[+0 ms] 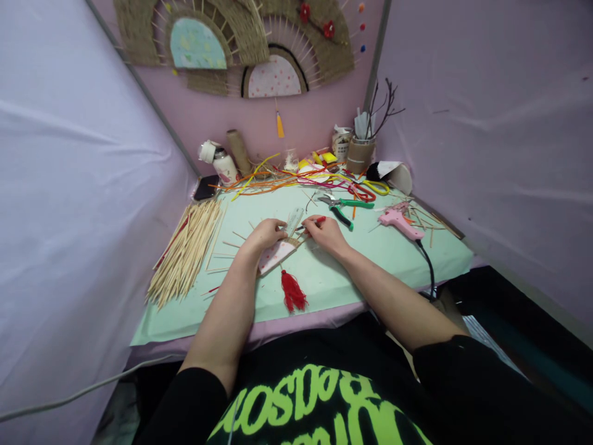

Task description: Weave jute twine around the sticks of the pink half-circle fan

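A small half-round fan (277, 254) with a pale, pink-dotted face lies tilted on the table, thin sticks fanning out from its curved edge. My left hand (269, 235) rests over the fan and pinches a clear ruler (294, 221) that points away from me. Just to the right, my right hand (327, 233) grips a pen (319, 220) with a red end, its tip close to the ruler and the fan's right side. Below the fan's straight edge hangs a red tassel (293, 290). My left hand covers part of the fan.
A heap of wooden sticks (188, 253) lies at left. Green-handled pruning shears (345, 207) and a pink glue gun (401, 224) with a black cord are at right. Coloured pipe cleaners (278, 179), a bottle (225, 165) and a jar of twigs (360, 154) line the back.
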`<action>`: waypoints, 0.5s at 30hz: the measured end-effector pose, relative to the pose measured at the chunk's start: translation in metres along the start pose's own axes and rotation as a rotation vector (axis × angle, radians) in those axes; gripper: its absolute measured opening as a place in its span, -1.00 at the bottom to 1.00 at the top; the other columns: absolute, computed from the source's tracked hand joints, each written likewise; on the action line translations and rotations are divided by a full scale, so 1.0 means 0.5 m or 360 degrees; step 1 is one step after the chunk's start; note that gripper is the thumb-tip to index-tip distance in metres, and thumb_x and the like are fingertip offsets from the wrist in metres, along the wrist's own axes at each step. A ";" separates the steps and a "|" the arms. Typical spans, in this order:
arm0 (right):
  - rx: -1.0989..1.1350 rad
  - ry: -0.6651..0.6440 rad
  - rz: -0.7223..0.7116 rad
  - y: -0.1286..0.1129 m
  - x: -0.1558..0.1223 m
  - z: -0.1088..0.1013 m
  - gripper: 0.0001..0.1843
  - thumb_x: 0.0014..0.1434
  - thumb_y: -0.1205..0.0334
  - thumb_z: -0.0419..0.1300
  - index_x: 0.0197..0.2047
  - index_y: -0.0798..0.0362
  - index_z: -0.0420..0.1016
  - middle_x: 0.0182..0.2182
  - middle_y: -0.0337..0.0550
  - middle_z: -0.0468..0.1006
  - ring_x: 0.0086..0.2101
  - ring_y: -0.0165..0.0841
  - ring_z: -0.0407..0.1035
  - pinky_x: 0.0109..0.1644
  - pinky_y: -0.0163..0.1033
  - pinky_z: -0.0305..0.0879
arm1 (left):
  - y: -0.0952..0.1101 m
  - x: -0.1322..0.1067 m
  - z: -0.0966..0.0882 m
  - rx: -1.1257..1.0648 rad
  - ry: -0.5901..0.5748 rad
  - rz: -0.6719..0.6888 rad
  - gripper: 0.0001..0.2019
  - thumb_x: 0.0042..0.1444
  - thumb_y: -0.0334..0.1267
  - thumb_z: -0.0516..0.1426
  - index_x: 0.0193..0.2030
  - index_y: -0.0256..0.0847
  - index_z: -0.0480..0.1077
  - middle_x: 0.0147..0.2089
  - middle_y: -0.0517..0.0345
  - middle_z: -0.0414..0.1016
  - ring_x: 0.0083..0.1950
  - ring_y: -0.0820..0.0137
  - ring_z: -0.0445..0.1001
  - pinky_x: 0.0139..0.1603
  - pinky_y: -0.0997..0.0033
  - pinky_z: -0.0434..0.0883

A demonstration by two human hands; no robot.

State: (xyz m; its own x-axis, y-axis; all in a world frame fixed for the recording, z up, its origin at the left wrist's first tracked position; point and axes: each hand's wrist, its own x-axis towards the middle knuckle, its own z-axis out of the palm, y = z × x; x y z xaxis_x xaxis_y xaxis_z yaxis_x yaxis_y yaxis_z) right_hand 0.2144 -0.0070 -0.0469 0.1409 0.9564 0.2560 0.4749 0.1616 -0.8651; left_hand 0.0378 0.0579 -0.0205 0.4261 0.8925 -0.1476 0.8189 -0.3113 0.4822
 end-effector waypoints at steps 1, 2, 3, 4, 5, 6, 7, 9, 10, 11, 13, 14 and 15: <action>-0.0006 -0.0001 0.0001 0.001 0.000 0.000 -0.71 0.13 0.21 0.04 -0.44 0.11 0.54 -0.56 -0.19 0.55 -0.47 -0.39 0.40 -0.34 -0.35 0.23 | 0.000 0.000 0.000 -0.0005 0.0003 -0.0002 -0.51 -0.01 -0.24 0.15 0.10 -0.30 0.42 -0.36 0.13 0.51 -0.43 0.44 0.36 -0.42 0.51 0.25; -0.0003 0.0000 -0.0001 0.002 0.000 0.000 -0.71 0.13 0.20 0.04 -0.44 0.11 0.54 -0.56 -0.19 0.55 -0.47 -0.39 0.40 -0.34 -0.35 0.22 | 0.001 -0.001 0.000 -0.0010 0.0008 -0.0001 -0.51 -0.01 -0.24 0.15 0.10 -0.31 0.42 -0.35 0.12 0.51 -0.43 0.45 0.36 -0.42 0.50 0.25; 0.0009 0.0004 -0.0003 0.003 0.000 0.000 -0.71 0.13 0.20 0.04 -0.44 0.11 0.54 -0.56 -0.19 0.55 -0.47 -0.38 0.41 -0.34 -0.35 0.23 | 0.001 -0.001 0.000 -0.0011 0.0010 0.0004 -0.51 -0.01 -0.24 0.15 0.10 -0.31 0.42 -0.35 0.12 0.51 -0.44 0.45 0.36 -0.42 0.50 0.24; 0.0024 0.0005 -0.0005 0.003 0.001 0.000 -0.71 0.13 0.19 0.04 -0.44 0.10 0.54 -0.55 -0.18 0.55 -0.46 -0.38 0.41 -0.34 -0.35 0.23 | 0.001 -0.001 0.000 -0.0007 0.0009 0.0009 -0.52 -0.01 -0.25 0.15 0.10 -0.31 0.43 -0.35 0.12 0.51 -0.44 0.45 0.36 -0.42 0.50 0.24; 0.0037 0.0008 -0.0005 0.002 0.001 0.000 -0.71 0.14 0.19 0.04 -0.43 0.10 0.54 -0.54 -0.18 0.56 -0.46 -0.38 0.42 -0.33 -0.35 0.23 | 0.001 -0.002 -0.001 0.0002 0.0006 0.0014 -0.52 -0.01 -0.25 0.15 0.09 -0.31 0.43 -0.36 0.12 0.51 -0.44 0.44 0.36 -0.41 0.50 0.24; 0.0047 0.0009 -0.0004 0.001 0.000 0.000 -0.71 0.14 0.19 0.04 -0.42 0.10 0.54 -0.54 -0.18 0.56 -0.45 -0.38 0.43 -0.32 -0.35 0.24 | 0.002 -0.002 -0.001 0.0011 0.0005 0.0016 -0.52 -0.01 -0.24 0.15 0.09 -0.31 0.44 -0.37 0.13 0.51 -0.44 0.44 0.36 -0.41 0.49 0.23; 0.0053 0.0009 -0.0002 0.000 0.000 0.000 -0.72 0.14 0.19 0.04 -0.41 0.10 0.54 -0.53 -0.18 0.56 -0.45 -0.38 0.43 -0.32 -0.35 0.24 | 0.002 -0.002 -0.001 0.0020 0.0003 0.0015 -0.53 -0.01 -0.24 0.15 0.09 -0.30 0.44 -0.37 0.13 0.51 -0.43 0.44 0.36 -0.41 0.49 0.23; 0.0068 0.0013 0.0008 -0.003 -0.001 -0.001 -0.72 0.14 0.19 0.04 -0.41 0.10 0.54 -0.54 -0.18 0.56 -0.44 -0.37 0.43 -0.31 -0.34 0.25 | 0.001 -0.001 -0.001 0.0027 -0.0001 0.0004 -0.52 -0.01 -0.24 0.15 0.10 -0.30 0.43 -0.35 0.12 0.52 -0.43 0.44 0.36 -0.41 0.49 0.24; 0.0077 0.0014 0.0011 -0.004 -0.001 -0.001 -0.72 0.14 0.19 0.04 -0.40 0.10 0.54 -0.54 -0.18 0.56 -0.44 -0.37 0.44 -0.31 -0.34 0.25 | 0.001 -0.001 -0.001 0.0023 -0.0001 -0.0002 -0.51 0.00 -0.24 0.15 0.11 -0.30 0.42 -0.33 0.11 0.52 -0.43 0.44 0.36 -0.41 0.50 0.24; 0.0084 0.0014 0.0012 -0.005 -0.002 -0.001 -0.72 0.14 0.19 0.05 -0.40 0.10 0.54 -0.55 -0.18 0.56 -0.45 -0.37 0.43 -0.32 -0.34 0.25 | 0.000 0.000 0.000 0.0018 -0.0002 -0.0002 -0.51 0.00 -0.24 0.15 0.11 -0.30 0.42 -0.32 0.11 0.53 -0.43 0.44 0.36 -0.41 0.50 0.24; 0.0090 0.0005 0.0012 -0.007 -0.002 -0.001 -0.72 0.14 0.18 0.05 -0.40 0.10 0.55 -0.54 -0.17 0.56 -0.46 -0.37 0.43 -0.32 -0.34 0.25 | -0.001 0.002 0.000 0.0019 -0.0003 0.0009 -0.51 0.00 -0.24 0.15 0.11 -0.30 0.42 -0.33 0.11 0.53 -0.43 0.44 0.36 -0.41 0.50 0.25; 0.0088 0.0001 0.0012 -0.008 -0.003 -0.001 -0.72 0.14 0.19 0.05 -0.40 0.10 0.55 -0.54 -0.17 0.56 -0.46 -0.37 0.43 -0.32 -0.34 0.25 | -0.002 0.003 0.001 0.0020 -0.0001 0.0015 -0.51 -0.01 -0.24 0.15 0.11 -0.29 0.42 -0.33 0.11 0.53 -0.43 0.44 0.37 -0.41 0.50 0.25; 0.0083 -0.0002 0.0013 -0.008 -0.003 -0.002 -0.72 0.14 0.19 0.04 -0.40 0.11 0.55 -0.54 -0.17 0.57 -0.46 -0.37 0.43 -0.31 -0.33 0.25 | -0.003 0.003 0.002 0.0023 0.0003 0.0017 -0.51 -0.01 -0.24 0.16 0.10 -0.29 0.43 -0.34 0.12 0.53 -0.43 0.44 0.37 -0.41 0.50 0.25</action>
State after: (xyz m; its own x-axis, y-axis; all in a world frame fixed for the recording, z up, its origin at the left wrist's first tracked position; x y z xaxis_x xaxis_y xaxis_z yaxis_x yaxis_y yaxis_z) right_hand 0.2129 -0.0091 -0.0432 0.1433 0.9580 0.2483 0.4277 0.1663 -0.8885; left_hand 0.0375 0.0597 -0.0223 0.4343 0.8897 -0.1410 0.8198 -0.3255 0.4712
